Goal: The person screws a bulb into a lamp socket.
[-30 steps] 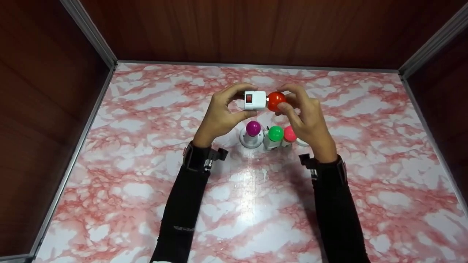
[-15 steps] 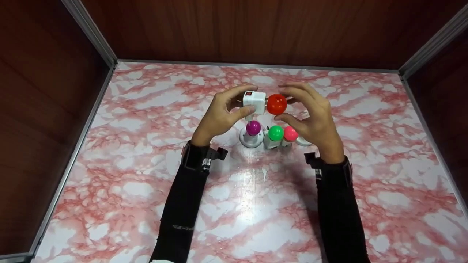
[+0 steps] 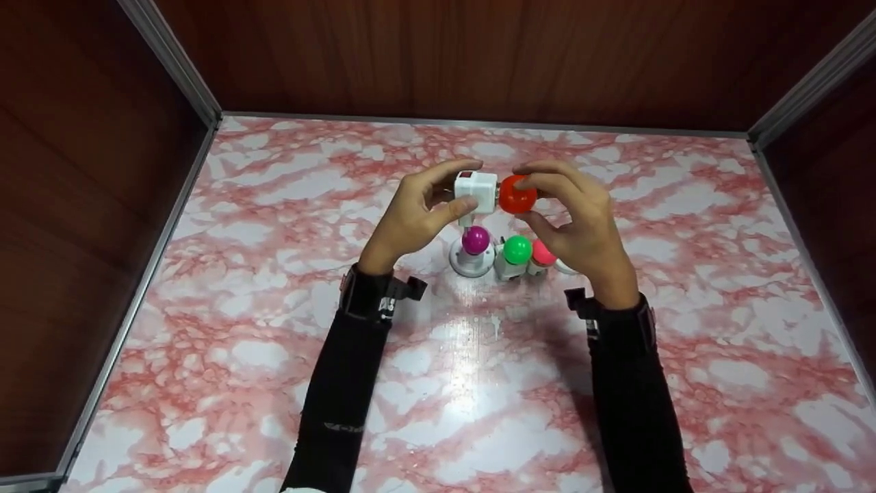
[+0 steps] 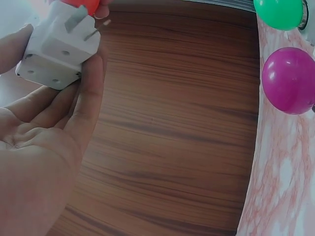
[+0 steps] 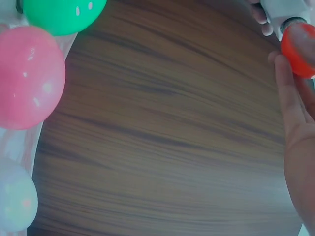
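Note:
My left hand (image 3: 414, 216) grips a white plug-in lamp socket (image 3: 483, 186) between thumb and fingers, above the table. Its red rocker switch (image 3: 465, 174) faces up, and metal plug prongs (image 4: 76, 18) stick out of it in the left wrist view. A red light bulb (image 3: 518, 203) sits at the socket's right end, with a bit of its metal base (image 5: 294, 22) showing at the opening. My right hand (image 3: 585, 219) holds this bulb from the right, fingertips over its top and thumb beneath.
Just nearer than the hands stand a purple bulb (image 3: 475, 240) on a round white base (image 3: 472, 268), a green bulb (image 3: 517, 250) and a pink bulb (image 3: 543, 253). A white bulb (image 5: 17, 196) shows in the right wrist view. Dark wood panels (image 3: 479, 55) enclose the marbled table (image 3: 274, 383).
The socket has turned in my left hand, its switch rolling from the front to the top. My right fingers opened off the red bulb, then closed round it again.

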Tool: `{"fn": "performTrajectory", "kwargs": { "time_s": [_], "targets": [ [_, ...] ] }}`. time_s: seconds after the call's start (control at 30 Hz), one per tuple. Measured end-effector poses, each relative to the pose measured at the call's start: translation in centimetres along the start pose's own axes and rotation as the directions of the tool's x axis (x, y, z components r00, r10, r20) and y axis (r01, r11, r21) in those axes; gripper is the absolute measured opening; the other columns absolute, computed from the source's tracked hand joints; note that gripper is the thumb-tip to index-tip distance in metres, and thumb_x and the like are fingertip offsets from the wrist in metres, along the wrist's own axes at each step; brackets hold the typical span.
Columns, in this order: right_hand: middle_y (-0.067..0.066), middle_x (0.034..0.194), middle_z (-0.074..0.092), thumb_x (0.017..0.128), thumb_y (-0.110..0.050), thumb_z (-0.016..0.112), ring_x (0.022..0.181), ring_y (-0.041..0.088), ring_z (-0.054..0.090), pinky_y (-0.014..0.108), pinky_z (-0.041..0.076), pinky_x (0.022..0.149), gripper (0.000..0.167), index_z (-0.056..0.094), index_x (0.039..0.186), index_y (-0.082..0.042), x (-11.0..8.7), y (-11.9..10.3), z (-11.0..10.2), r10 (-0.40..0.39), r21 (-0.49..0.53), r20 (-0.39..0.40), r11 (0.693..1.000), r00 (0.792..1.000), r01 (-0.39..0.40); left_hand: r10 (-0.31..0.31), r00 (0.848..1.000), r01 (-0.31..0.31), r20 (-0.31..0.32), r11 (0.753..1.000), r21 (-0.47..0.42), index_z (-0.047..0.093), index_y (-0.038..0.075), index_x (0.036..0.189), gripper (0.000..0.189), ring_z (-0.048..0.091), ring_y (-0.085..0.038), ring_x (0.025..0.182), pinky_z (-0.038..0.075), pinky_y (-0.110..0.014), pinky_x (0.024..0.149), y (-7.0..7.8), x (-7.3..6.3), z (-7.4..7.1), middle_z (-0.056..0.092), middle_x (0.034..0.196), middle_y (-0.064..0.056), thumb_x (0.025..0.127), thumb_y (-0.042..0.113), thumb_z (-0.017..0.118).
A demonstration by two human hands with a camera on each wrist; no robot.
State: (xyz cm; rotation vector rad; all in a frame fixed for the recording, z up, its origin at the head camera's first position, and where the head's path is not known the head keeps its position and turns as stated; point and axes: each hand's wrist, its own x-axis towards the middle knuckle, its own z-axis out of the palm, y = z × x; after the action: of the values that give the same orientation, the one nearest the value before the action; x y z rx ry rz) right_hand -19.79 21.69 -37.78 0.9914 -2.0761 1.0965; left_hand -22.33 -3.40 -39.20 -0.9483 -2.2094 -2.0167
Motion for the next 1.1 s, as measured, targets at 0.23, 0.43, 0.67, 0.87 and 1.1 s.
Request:
{"fn": "performTrajectory", "kwargs": {
  "time_s": [0.23, 0.43, 0.67, 0.87, 1.1],
  "targets": [
    [0.020, 0.121, 0.075, 0.083, 0.006, 0.086, 0.103, 0.016, 0.074, 0.013, 0.060, 0.096, 0.044, 0.069, 0.124, 0.003, -0.20, 0.10, -0.06, 0.051, 0.035, 0.010, 0.998, 0.999, -0.051, 0.036, 0.999, -0.036, -0.019, 0.999, 0.011, 0.060, -0.002, 0.146, 0.052, 0.072, -0.023, 0.111, 0.062, -0.042, 0.106, -0.07, 0.12, 0.06, 0.071, 0.133, -0.021, 0.098, 0.009, 0.076],
    [0.020, 0.118, 0.077, 0.083, 0.005, 0.087, 0.096, 0.026, 0.076, 0.010, 0.058, 0.094, 0.048, 0.068, 0.127, 0.005, -0.21, 0.20, -0.08, 0.085, 0.032, 0.023, 0.996, 0.996, -0.086, 0.067, 0.997, -0.066, -0.036, 0.997, 0.030, 0.060, -0.003, 0.146, 0.056, 0.072, -0.025, 0.116, 0.061, -0.037, 0.107, -0.15, 0.13, 0.11, 0.071, 0.134, -0.022, 0.095, 0.007, 0.079],
    [0.019, 0.114, 0.080, 0.083, 0.003, 0.087, 0.091, 0.028, 0.076, 0.011, 0.059, 0.090, 0.050, 0.067, 0.130, 0.005, -0.45, 0.68, 0.00, 0.120, 0.024, 0.035, 0.992, 0.992, -0.121, 0.098, 0.993, -0.094, -0.058, 0.993, 0.077, 0.062, -0.003, 0.142, 0.056, 0.072, -0.028, 0.118, 0.061, -0.034, 0.108, -0.28, 0.06, 0.14, 0.071, 0.138, -0.020, 0.091, 0.007, 0.083],
    [0.016, 0.107, 0.082, 0.090, -0.004, 0.082, 0.091, 0.026, 0.079, 0.010, 0.059, 0.089, 0.043, 0.068, 0.130, 0.004, -0.44, 0.86, 0.00, 0.178, -0.010, 0.080, 0.984, 0.981, -0.178, 0.160, 0.985, -0.151, -0.062, 0.980, 0.131, 0.065, -0.003, 0.139, 0.057, 0.073, -0.028, 0.118, 0.061, -0.032, 0.107, -0.33, 0.17, 0.23, 0.072, 0.135, -0.021, 0.088, 0.009, 0.087],
    [0.015, 0.112, 0.082, 0.095, -0.009, 0.079, 0.096, 0.026, 0.081, 0.010, 0.059, 0.091, 0.040, 0.068, 0.131, 0.003, -0.41, 0.74, -0.17, 0.219, -0.033, 0.107, 0.976, 0.970, -0.217, 0.159, 0.985, -0.148, -0.065, 0.978, 0.148, 0.065, -0.002, 0.139, 0.056, 0.073, -0.025, 0.115, 0.062, -0.031, 0.105, -0.28, 0.21, 0.31, 0.073, 0.133, -0.018, 0.089, 0.010, 0.086]
  ]
}}
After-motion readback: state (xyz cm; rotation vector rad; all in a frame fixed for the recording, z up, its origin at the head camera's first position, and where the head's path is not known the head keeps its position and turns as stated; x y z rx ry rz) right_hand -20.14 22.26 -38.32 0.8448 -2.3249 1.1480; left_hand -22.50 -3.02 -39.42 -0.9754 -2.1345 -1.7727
